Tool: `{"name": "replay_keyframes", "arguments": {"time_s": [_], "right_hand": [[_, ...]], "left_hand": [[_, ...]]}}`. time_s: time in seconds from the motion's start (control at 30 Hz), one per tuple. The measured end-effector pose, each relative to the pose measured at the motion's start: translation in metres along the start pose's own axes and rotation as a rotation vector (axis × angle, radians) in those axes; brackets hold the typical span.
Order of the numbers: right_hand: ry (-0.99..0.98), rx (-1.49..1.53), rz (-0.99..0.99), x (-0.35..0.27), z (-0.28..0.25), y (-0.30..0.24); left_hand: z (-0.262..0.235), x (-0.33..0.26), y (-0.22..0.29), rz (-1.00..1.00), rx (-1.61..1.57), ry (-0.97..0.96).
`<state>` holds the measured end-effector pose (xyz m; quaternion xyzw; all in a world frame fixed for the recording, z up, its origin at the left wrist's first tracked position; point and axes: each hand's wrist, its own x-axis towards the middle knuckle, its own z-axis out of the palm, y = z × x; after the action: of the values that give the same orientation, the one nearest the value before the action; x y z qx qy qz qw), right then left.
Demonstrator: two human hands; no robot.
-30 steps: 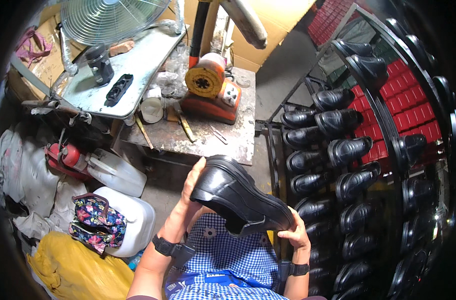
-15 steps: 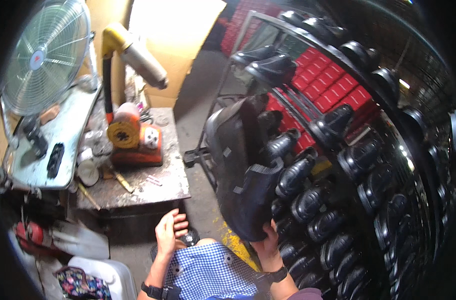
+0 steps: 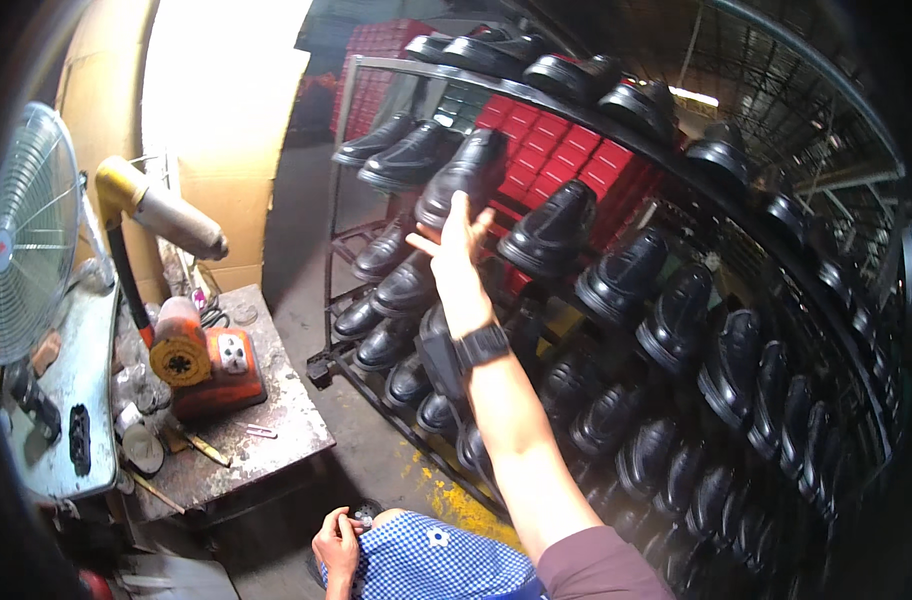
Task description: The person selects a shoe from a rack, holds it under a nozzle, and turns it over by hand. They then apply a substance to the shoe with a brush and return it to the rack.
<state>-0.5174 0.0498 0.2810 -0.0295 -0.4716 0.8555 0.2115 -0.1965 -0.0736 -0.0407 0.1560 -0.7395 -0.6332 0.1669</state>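
Observation:
My right hand (image 3: 456, 248) is stretched forward with its fingers spread, at the near end of a black shoe (image 3: 464, 180) on the rack. Whether a fingertip touches that shoe I cannot tell; the hand does not grip it. Two more black shoes, one of them this shoe (image 3: 411, 157), stand to its left on the same tier. My left hand (image 3: 336, 540) rests by the edge of a blue checked cloth (image 3: 426, 560) over my lap. Its fingers are curled in, with no held object visible. My right forearm hides part of the lower tiers.
The metal rack (image 3: 341, 210) carries several tiers of black shoes. Red boxes (image 3: 561, 150) are stacked behind it. At left are a worn worktable (image 3: 296, 410) with an orange machine (image 3: 221, 370), a fan (image 3: 36, 235) and a pale tray (image 3: 86, 400). Cardboard (image 3: 236, 170) stands behind.
My right hand has let go of a black shoe, which now stands on the rack's upper tier, and has moved forward. My left hand's fingers have curled. The view has swung right.

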Motion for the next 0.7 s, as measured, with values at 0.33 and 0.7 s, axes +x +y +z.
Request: {"name": "replay_keyframes", "arguments": {"time_s": [0.33, 0.7], "right_hand": [[-0.186, -0.211, -0.442, -0.084, -0.085, -0.008], [0.283, -0.006, -0.063, -0.037, -0.072, -0.052]], "left_hand": [[-0.007, 0.000, -0.010, 0.070, 0.030, 0.029], [-0.003, -0.004, -0.009, 0.079, 0.050, 0.031]]}}
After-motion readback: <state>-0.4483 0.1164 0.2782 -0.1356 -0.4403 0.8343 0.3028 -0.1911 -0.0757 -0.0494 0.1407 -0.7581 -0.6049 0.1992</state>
